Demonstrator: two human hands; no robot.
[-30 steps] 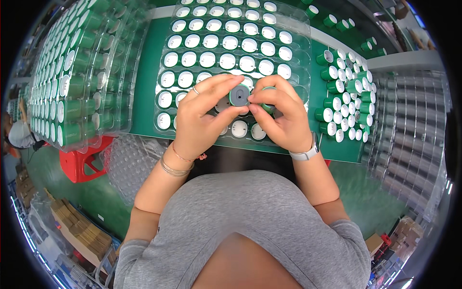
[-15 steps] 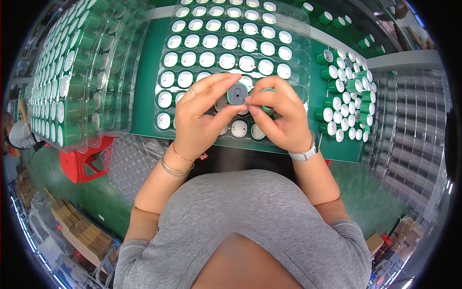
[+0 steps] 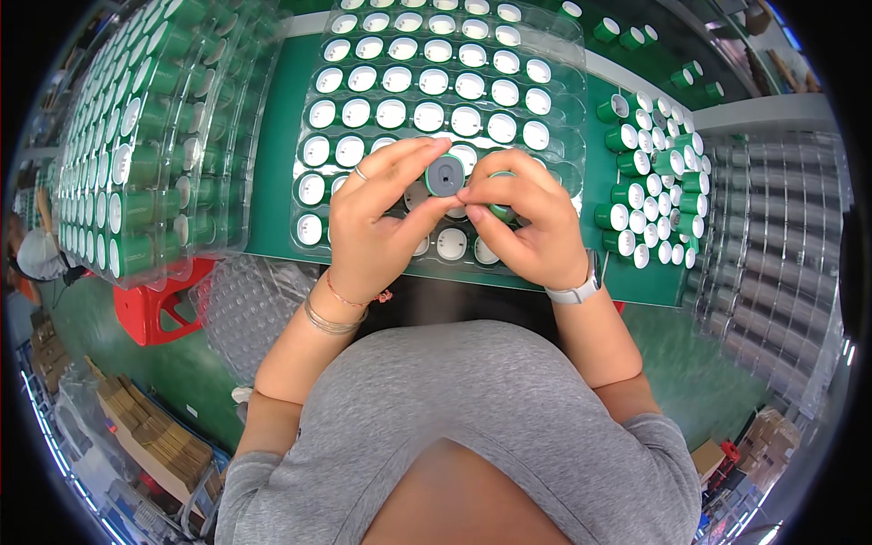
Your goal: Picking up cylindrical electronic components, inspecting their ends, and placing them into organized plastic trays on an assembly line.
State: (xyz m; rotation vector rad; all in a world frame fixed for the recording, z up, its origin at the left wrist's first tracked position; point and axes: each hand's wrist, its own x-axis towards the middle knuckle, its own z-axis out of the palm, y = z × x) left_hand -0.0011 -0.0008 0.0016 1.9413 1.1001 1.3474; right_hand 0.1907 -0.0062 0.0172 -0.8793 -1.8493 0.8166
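Between the fingers and thumb of my left hand is a short green cylinder with a dark grey end, the grey face turned up. My right hand pinches at its lower right rim; whatever tiny thing the pinch may hold is hidden. Tucked behind the right fingers is a second green cylinder, mostly covered by them. Both hands are above a clear plastic tray, which holds rows of green cylinders with white recessed ends.
To the right on the green table stands a cluster of loose green-and-white cylinders. Filled clear trays are stacked at left. More cylinders lie on a dark strip beyond the table. A red stool is at lower left.
The cylinders on the far dark strip have shifted left. My hands and the grey-ended cylinder have moved only slightly. Something small and pale now shows beside my left elbow.
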